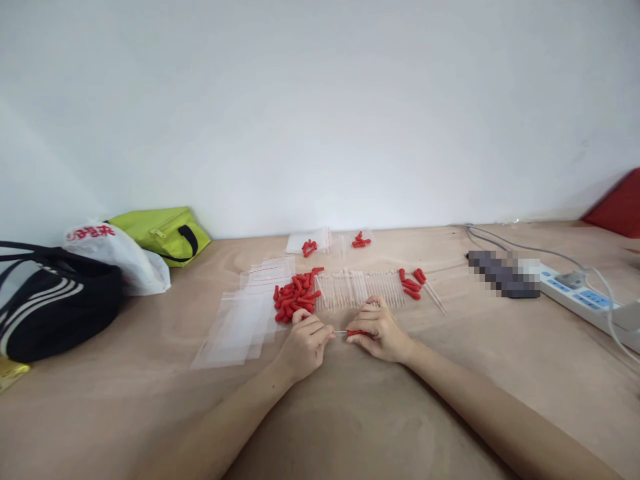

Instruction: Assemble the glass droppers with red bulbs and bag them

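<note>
At lower centre, our left hand [307, 343] pinches a thin tube [340, 333], our right hand [383, 335] a red bulb [355, 332] at its end; above, piled bulbs [295, 300] and lined-up tubes [359, 287] lie unjoined.

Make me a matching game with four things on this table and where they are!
Things:
1. single thin clear tube
2. big pile of red bulb-shaped pieces
3. lime-green zippered bag
4. white power strip with blue panels

Places:
A. on the right, with a plug in it
B. spanning the gap between the left hand and right hand
C. beside the white plastic bag with red writing
D. left of the row of clear tubes

Pairs: 1-B; 2-D; 3-C; 4-A
</note>
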Tool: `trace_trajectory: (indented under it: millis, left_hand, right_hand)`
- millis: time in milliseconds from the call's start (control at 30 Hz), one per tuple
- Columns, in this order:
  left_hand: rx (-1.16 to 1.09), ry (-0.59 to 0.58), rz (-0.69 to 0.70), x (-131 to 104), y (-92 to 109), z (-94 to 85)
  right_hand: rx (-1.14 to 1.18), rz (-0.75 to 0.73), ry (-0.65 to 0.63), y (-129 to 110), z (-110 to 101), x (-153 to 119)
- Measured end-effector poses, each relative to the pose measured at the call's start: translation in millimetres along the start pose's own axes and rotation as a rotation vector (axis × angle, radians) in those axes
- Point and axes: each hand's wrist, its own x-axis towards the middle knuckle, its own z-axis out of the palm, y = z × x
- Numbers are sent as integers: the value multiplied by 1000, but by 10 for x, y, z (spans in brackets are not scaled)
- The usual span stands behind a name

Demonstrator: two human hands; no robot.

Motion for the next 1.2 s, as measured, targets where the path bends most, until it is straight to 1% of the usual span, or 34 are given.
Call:
trace_trajectory:
  millis: [233,400,467,533,600,667,767,867,933,1000,1033,1100,1133,1200]
  left_hand:
    - [-30,-19,-5,18,21,-23]
    - [-53,-15,-40,-4,23,-35]
    - [-92,2,-85,-7,28,-33]
    - [-145,-3,-163,12,52,-32]
    - [-203,-35,-255,53,96,-36]
    - [-256,-68,-329,104,153,-43]
    - [-312,-94,-381,165,223,-56]
    - [-344,-96,-378,184,234,-67]
    - [-354,-60,-378,175,208,-69]
    - [-362,-24,-396,157,167,-60]
    - [-365,-16,-407,147,147,-51]
    - [-366,-21,-417,129,113,-29]
    - [-360,-22,-412,122,102,-17]
    - [-334,-16,-385,114,89,1]
  right_hand:
    - [-43,-4,-15,-4,16,-9]
    - [42,28,-4,-22,-18,5]
    - [173,103,12,-20,-19,3]
    - [394,265,71,-15,-4,-4]
    - [648,449,145,-19,23,-8]
    - [848,563,191,-41,50,-1]
    - [983,594,217,-111,66,36]
    - [1059,581,215,-161,40,87]
    - [1088,605,258,-121,-19,119]
    - [1068,667,372,5,-134,142]
    - [1040,702,433,97,-218,148]
    - [1001,771,595,315,-430,139]
    - [972,792,653,427,-550,123]
    - [829,861,725,626,-793,62]
